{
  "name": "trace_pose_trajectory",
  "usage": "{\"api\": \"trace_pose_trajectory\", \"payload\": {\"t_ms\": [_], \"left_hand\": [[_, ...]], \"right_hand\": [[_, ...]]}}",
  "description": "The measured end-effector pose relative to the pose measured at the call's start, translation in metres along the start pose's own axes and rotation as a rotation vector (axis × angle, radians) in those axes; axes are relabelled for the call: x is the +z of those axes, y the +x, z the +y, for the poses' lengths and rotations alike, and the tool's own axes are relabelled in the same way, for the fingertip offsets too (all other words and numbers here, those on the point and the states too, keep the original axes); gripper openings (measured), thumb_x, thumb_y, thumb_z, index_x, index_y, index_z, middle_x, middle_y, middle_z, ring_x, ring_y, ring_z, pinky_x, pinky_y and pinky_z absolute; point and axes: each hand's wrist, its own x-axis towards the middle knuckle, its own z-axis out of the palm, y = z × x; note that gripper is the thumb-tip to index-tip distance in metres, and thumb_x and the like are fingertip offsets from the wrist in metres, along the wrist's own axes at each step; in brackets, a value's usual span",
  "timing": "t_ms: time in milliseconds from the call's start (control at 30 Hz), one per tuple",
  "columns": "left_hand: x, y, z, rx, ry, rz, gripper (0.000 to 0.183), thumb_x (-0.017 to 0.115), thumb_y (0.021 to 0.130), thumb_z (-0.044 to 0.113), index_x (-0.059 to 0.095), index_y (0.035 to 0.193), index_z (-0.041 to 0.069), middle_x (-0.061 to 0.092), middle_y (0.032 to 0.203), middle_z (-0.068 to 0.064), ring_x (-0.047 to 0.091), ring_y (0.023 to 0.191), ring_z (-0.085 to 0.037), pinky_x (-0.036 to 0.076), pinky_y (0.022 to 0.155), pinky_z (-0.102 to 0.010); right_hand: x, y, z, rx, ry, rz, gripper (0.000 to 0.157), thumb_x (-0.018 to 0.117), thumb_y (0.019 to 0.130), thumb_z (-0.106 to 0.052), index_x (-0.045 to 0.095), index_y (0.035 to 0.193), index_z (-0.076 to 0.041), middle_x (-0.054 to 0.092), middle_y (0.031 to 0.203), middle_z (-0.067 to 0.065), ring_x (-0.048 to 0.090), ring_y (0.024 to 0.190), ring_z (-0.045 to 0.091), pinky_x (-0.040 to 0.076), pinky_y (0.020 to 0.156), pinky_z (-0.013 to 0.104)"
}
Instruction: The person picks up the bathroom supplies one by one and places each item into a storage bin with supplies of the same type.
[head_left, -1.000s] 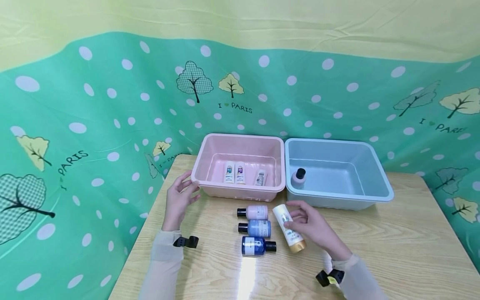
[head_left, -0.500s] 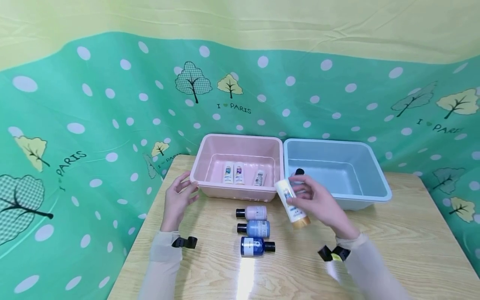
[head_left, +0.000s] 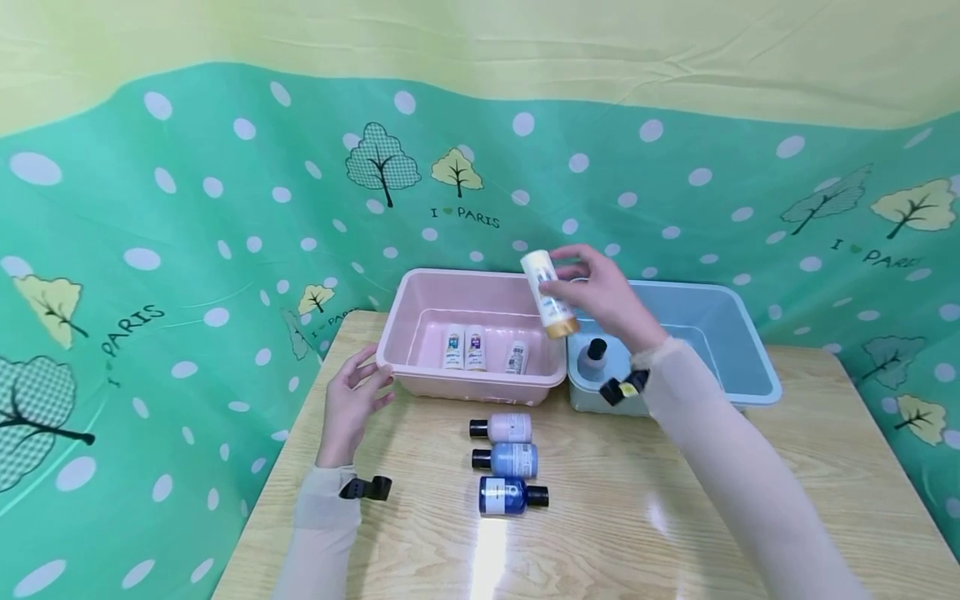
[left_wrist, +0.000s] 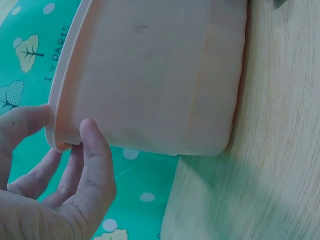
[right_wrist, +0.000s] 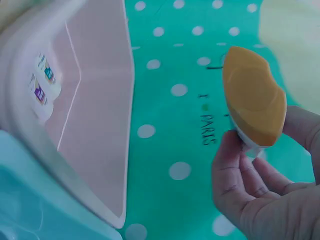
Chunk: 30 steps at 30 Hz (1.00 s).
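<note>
My right hand pinches a white tube with a gold cap above the right back part of the pink bin. The tube is tilted, cap end lower; in the right wrist view its gold cap faces the camera. My left hand pinches the pink bin's front left rim, the thumb on one side and fingers on the other in the left wrist view. Inside that bin lie two white tubes side by side and a smaller tube.
The blue bin, touching the pink one, holds a black-capped bottle. On the table lie a pink bottle, a light blue bottle and a dark blue bottle. A green patterned curtain hangs behind.
My right hand has lifted the white tube off the table and carried it up and back, above the bins. The left hand keeps its place at the pink bin's rim.
</note>
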Motion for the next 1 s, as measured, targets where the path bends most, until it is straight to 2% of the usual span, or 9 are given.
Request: {"api": "trace_pose_trajectory", "payload": {"t_ms": [167, 367, 600, 733, 833, 1000], "left_hand": [[0.000, 0.000, 0.001, -0.002, -0.001, -0.008, 0.052, 0.074, 0.094, 0.020, 0.055, 0.143, 0.019, 0.060, 0.128, -0.015, 0.060, 0.114, -0.044, 0.059, 0.087, -0.046], [0.001, 0.000, 0.003, -0.010, 0.008, -0.012, 0.052, 0.074, 0.094, 0.021, 0.055, 0.143, 0.020, 0.061, 0.128, -0.014, 0.060, 0.114, -0.043, 0.060, 0.086, -0.045], [0.001, 0.001, 0.001, -0.016, 0.002, -0.008, 0.052, 0.074, 0.094, 0.020, 0.055, 0.142, 0.020, 0.061, 0.128, -0.014, 0.060, 0.114, -0.043, 0.059, 0.088, -0.048], [0.001, 0.002, 0.001, -0.017, -0.005, -0.012, 0.053, 0.074, 0.094, 0.020, 0.054, 0.143, 0.019, 0.060, 0.129, -0.016, 0.059, 0.115, -0.045, 0.058, 0.088, -0.050], [0.000, 0.003, 0.000, -0.019, -0.003, -0.010, 0.054, 0.074, 0.094, 0.019, 0.054, 0.144, 0.018, 0.059, 0.130, -0.017, 0.059, 0.115, -0.045, 0.059, 0.087, -0.048], [-0.002, 0.003, 0.000, -0.015, 0.004, -0.004, 0.052, 0.073, 0.094, 0.020, 0.054, 0.143, 0.018, 0.059, 0.129, -0.017, 0.059, 0.115, -0.046, 0.059, 0.088, -0.050]], "right_hand": [[0.014, 0.043, -0.008, 0.019, 0.024, 0.000, 0.063, 0.080, 0.088, -0.024, 0.049, 0.141, -0.014, 0.058, 0.127, 0.012, 0.061, 0.108, 0.029, 0.060, 0.083, 0.041], [0.034, 0.080, 0.007, 0.065, 0.024, -0.026, 0.059, 0.078, 0.090, -0.019, 0.048, 0.140, -0.009, 0.059, 0.126, 0.014, 0.062, 0.107, 0.029, 0.061, 0.082, 0.037], [0.052, 0.093, 0.034, 0.159, -0.024, -0.098, 0.059, 0.076, 0.091, -0.017, 0.046, 0.141, -0.005, 0.059, 0.125, 0.018, 0.062, 0.108, 0.032, 0.060, 0.085, 0.039], [0.058, 0.099, 0.047, 0.199, -0.044, -0.101, 0.057, 0.076, 0.091, -0.020, 0.048, 0.138, -0.006, 0.060, 0.126, 0.016, 0.062, 0.107, 0.030, 0.059, 0.086, 0.039], [0.062, 0.101, 0.051, 0.209, -0.016, -0.101, 0.055, 0.076, 0.091, -0.019, 0.049, 0.137, -0.006, 0.060, 0.124, 0.015, 0.062, 0.105, 0.029, 0.058, 0.087, 0.041], [0.066, 0.102, 0.051, 0.209, 0.076, -0.071, 0.046, 0.067, 0.093, -0.005, 0.050, 0.136, -0.002, 0.063, 0.116, 0.020, 0.066, 0.100, 0.032, 0.060, 0.086, 0.040]]}}
